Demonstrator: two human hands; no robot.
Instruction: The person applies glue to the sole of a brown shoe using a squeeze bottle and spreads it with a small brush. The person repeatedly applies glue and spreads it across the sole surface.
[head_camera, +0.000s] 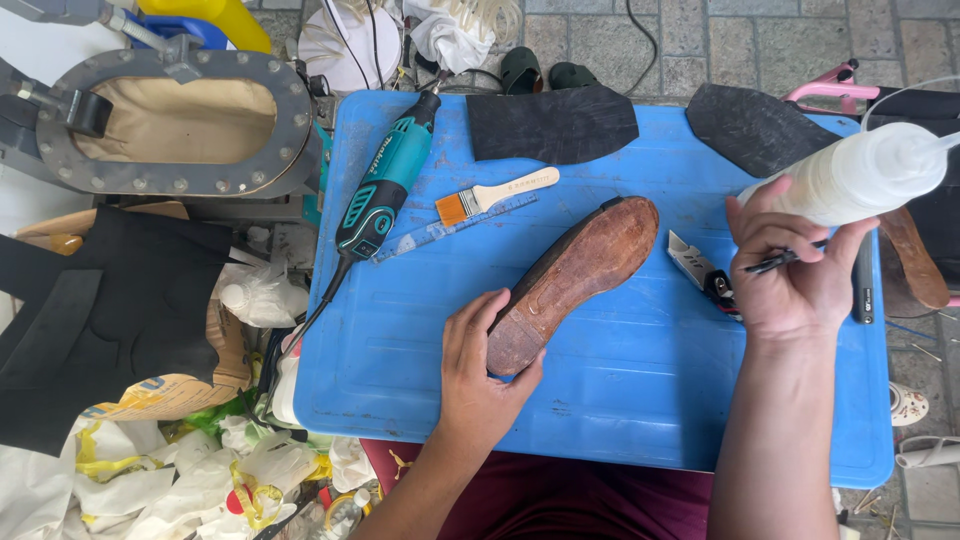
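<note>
While the left hand (478, 375) wraps its fingers (490, 310) round the heel of a worn brown leather shoe sole (575, 275) on the blue plastic table (620, 380), the right hand (795, 265) grips a translucent white plastic squeeze bottle (860, 175) and thin black pen (780, 260).

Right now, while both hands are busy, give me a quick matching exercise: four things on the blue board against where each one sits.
Things:
1. worn brown shoe sole
2. translucent white squeeze bottle
3. teal rotary tool
4. wooden-handled orange-bristle paintbrush

Places:
A. lying at the blue plastic board's left edge
B. held at its heel by the left hand
C. lying between rotary tool and sole
D. gripped in the right hand

Pairs: 1-B, 2-D, 3-A, 4-C
</note>
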